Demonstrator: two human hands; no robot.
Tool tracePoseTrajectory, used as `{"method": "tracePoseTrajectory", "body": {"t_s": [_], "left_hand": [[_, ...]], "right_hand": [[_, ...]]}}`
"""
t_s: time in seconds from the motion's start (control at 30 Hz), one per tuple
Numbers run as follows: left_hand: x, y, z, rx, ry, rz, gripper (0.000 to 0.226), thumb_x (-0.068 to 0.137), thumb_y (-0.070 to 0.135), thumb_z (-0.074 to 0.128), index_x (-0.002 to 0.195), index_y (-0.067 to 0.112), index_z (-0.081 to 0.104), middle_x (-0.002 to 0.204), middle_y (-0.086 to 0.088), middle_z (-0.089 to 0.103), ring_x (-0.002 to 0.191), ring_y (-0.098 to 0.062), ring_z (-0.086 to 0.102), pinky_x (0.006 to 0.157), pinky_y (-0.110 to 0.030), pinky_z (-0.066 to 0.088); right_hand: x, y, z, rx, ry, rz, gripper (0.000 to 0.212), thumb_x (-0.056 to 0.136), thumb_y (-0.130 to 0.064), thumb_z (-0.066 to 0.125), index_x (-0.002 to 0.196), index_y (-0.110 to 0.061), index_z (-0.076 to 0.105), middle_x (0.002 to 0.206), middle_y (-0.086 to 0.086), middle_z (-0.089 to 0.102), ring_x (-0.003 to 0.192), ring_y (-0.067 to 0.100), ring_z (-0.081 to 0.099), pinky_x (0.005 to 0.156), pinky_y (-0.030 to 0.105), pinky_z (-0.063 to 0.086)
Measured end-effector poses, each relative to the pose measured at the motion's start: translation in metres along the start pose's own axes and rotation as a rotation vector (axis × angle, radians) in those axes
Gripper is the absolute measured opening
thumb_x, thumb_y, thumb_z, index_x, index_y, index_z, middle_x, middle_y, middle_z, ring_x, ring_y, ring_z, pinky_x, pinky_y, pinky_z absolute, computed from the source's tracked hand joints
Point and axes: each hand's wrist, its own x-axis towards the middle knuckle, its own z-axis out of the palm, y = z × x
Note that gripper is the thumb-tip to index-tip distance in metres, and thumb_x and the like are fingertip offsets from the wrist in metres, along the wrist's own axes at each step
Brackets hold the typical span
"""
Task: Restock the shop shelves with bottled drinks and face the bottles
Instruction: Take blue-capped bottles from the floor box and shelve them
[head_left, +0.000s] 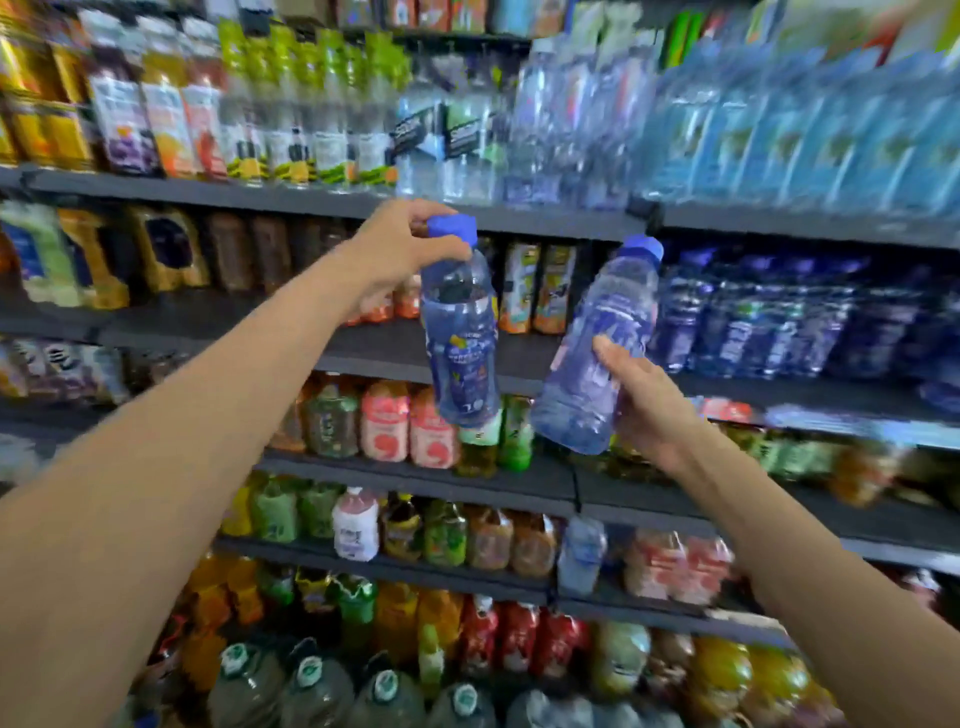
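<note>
**Two water bottles held before a stocked drinks shelving unit**

Centre: a clear water bottle with a blue cap (460, 332) hangs roughly upright, held at the cap by the curled fingers of the left hand (402, 249). Just beside it, not touching, a second blue-capped bottle (597, 348) tilts with its cap toward the upper right; the right hand (641, 400) grips its lower body from beneath, thumb across the label. Both bottles are in the air in front of the second shelf (374, 338), a dark board whose middle stretch behind the bottles shows bare surface. To the right on that shelf stands a row of dark blue-labelled bottles (753, 317); small cartons (537, 288) stand at the back. The top shelf (311, 200) carries juice bottles and clear water bottles (571, 119), with shrink-wrapped blue packs (810, 140) to the right. Lower shelves hold coloured soft drinks (384, 421); large green-capped jugs (311, 686) fill the bottom. Much of the background is motion-blurred.
</note>
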Motion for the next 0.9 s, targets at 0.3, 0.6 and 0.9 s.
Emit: {"method": "tracePoseTrajectory", "body": {"t_s": [0.3,0.6,0.9], "left_hand": [[0.047,0.058,0.199,-0.216,-0.194,-0.011,0.021,0.083,0.008,0.066,0.081,0.028,0.061,0.077,0.006,0.057,0.073,-0.011,0.052,0.067,-0.029,0.035],[0.104,0.051,0.299,-0.219,-0.213,0.124,0.022,0.079,0.003,0.069,0.096,0.012,0.059,0.081,0.005,0.058,0.071,-0.005,0.053,0.065,-0.017,0.043],[0.17,0.029,0.36,-0.148,-0.241,0.168,0.028,0.074,0.004,0.073,0.092,0.021,0.06,0.086,0.007,0.06,0.082,-0.016,0.056,0.078,-0.027,0.045]], "right_hand": [[-0.048,-0.047,-0.2,-0.704,0.591,-0.153,0.071,0.057,-0.004,0.086,0.108,-0.014,0.039,0.101,0.012,0.062,0.087,0.031,0.06,0.074,0.047,0.051],[-0.003,-0.069,-0.281,-0.509,0.957,-0.101,0.062,0.066,-0.014,0.083,0.106,-0.013,0.036,0.106,0.008,0.056,0.097,0.028,0.058,0.086,0.045,0.05],[0.079,-0.064,-0.338,-0.63,0.988,-0.167,0.062,0.071,-0.014,0.08,0.115,-0.007,0.036,0.104,0.006,0.052,0.091,0.024,0.053,0.08,0.038,0.046]]}}
